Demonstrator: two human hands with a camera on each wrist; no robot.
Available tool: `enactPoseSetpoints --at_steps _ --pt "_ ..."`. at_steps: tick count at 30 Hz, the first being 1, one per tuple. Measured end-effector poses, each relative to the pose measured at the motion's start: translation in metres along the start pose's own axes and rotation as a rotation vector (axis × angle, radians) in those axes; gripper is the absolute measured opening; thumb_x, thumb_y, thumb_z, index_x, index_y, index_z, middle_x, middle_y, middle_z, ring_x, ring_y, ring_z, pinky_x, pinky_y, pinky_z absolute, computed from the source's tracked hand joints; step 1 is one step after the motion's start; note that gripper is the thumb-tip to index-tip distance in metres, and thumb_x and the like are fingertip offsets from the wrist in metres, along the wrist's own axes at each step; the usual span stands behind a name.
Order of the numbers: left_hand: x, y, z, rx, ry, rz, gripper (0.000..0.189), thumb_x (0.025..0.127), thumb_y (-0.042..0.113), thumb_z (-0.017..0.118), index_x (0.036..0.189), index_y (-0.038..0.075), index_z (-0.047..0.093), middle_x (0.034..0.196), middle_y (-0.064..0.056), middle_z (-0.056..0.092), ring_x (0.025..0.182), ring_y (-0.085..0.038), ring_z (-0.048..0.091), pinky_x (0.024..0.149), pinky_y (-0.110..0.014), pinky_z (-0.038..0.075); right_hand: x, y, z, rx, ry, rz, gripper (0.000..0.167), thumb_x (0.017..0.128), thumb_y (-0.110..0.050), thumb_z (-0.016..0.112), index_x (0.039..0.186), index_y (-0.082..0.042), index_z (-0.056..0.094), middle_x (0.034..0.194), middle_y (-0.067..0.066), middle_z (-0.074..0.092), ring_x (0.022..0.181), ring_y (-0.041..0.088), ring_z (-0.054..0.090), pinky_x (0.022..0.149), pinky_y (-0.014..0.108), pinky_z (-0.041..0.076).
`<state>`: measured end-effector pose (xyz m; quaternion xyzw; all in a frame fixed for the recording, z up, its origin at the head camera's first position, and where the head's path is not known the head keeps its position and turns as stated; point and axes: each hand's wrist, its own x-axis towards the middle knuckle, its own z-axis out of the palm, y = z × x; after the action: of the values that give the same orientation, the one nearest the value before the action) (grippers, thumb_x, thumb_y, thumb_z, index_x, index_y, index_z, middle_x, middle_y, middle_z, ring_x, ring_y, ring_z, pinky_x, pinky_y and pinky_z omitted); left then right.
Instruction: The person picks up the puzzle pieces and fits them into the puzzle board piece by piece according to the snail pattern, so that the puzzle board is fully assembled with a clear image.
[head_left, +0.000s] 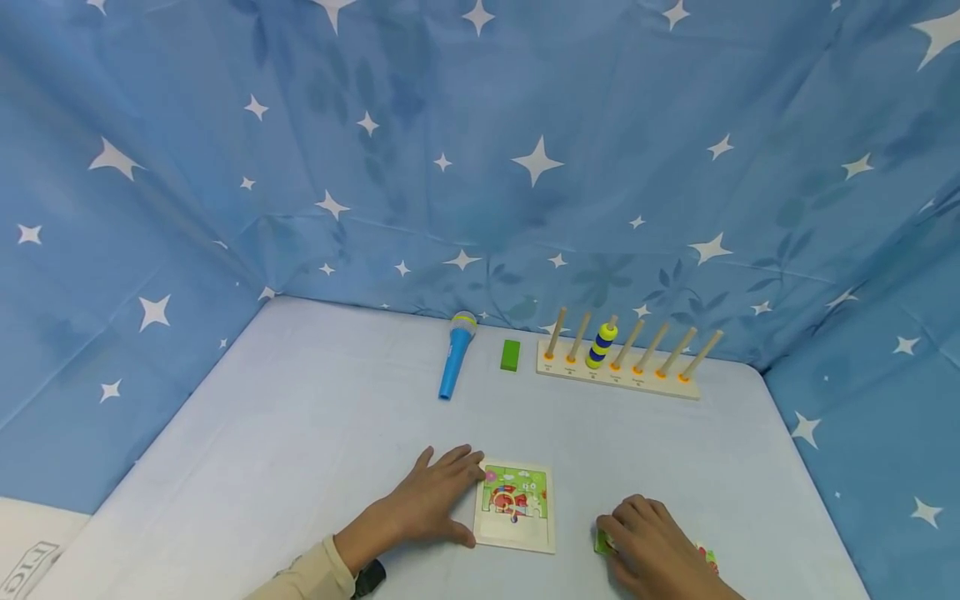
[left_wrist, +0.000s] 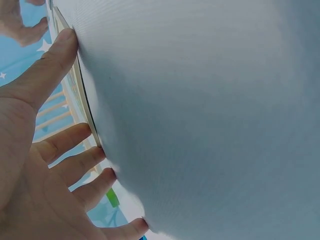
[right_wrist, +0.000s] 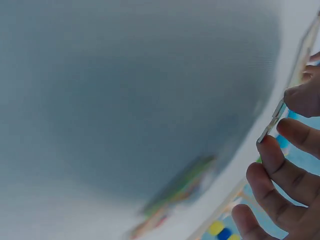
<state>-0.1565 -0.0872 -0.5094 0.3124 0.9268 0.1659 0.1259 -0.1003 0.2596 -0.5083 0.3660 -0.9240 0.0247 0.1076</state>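
A square jigsaw puzzle board (head_left: 514,537) with a pale wooden frame lies flat on the table; its upper part holds a colourful picture, and bare wood shows along the bottom. My left hand (head_left: 429,505) spreads its fingers along the board's left edge, the thumb (left_wrist: 62,47) and some fingertips touching it. To the right of the board, my right hand (head_left: 654,543) pinches a thin puzzle piece (right_wrist: 270,127) between thumb and fingers, low over the table. Another colourful puzzle piece (head_left: 709,558) lies partly hidden behind that hand.
Toward the back stand a blue toy microphone (head_left: 454,360) lying flat, a green block (head_left: 510,355), and a wooden peg rack (head_left: 652,383) with yellow and blue rings (head_left: 602,345) on one peg. A blue starry curtain (head_left: 480,208) borders the white table (head_left: 300,417).
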Motion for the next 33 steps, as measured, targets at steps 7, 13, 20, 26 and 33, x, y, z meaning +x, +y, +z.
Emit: enactPoseSetpoints --at_steps 7,13,20,26,33 --pt "-0.001 0.001 -0.001 -0.02 -0.01 -0.011 0.088 0.07 0.051 0.091 0.144 0.018 0.056 0.159 -0.003 0.043 0.151 -0.027 0.031 0.114 -0.069 0.026 0.043 -0.028 -0.001 0.067 0.053 -0.07 0.031 0.076 -0.022 0.085 0.102 -0.02 0.068 0.094 -0.008 0.059 0.093 0.015 0.053 0.081 0.044 0.05" --pt "-0.001 0.001 -0.001 -0.006 -0.017 -0.012 0.087 0.071 0.054 0.089 0.144 0.019 0.057 0.16 -0.001 0.042 0.151 -0.025 0.031 0.114 -0.068 0.027 0.081 -0.056 0.011 0.054 0.071 -0.185 0.025 0.079 -0.024 0.081 0.096 -0.02 0.063 0.093 -0.007 0.059 0.094 0.015 0.052 0.084 0.041 0.048" --pt "0.0 -0.001 0.0 0.029 -0.008 0.01 0.088 0.072 0.056 0.087 0.144 0.019 0.056 0.16 -0.002 0.042 0.151 -0.024 0.031 0.113 -0.069 0.028 0.103 -0.072 0.018 -0.02 0.048 -0.231 0.022 0.079 -0.025 0.082 0.093 -0.02 0.065 0.091 -0.006 0.06 0.092 0.015 0.052 0.084 0.04 0.049" --pt "0.0 -0.001 -0.001 0.019 -0.005 0.014 0.087 0.072 0.055 0.087 0.144 0.019 0.056 0.16 -0.003 0.042 0.151 -0.025 0.032 0.113 -0.069 0.028 0.106 -0.077 0.021 -0.064 0.049 -0.235 0.021 0.08 -0.026 0.082 0.094 -0.018 0.07 0.093 -0.004 0.063 0.092 0.016 0.054 0.086 0.039 0.05" --pt "0.0 -0.001 -0.001 0.016 -0.002 0.01 0.087 0.071 0.054 0.089 0.143 0.018 0.057 0.159 -0.003 0.044 0.15 -0.025 0.032 0.112 -0.069 0.029 0.108 -0.08 0.027 -0.089 0.111 -0.25 0.012 0.084 -0.022 0.081 0.088 -0.02 0.069 0.088 -0.006 0.063 0.089 0.015 0.055 0.082 0.038 0.049"
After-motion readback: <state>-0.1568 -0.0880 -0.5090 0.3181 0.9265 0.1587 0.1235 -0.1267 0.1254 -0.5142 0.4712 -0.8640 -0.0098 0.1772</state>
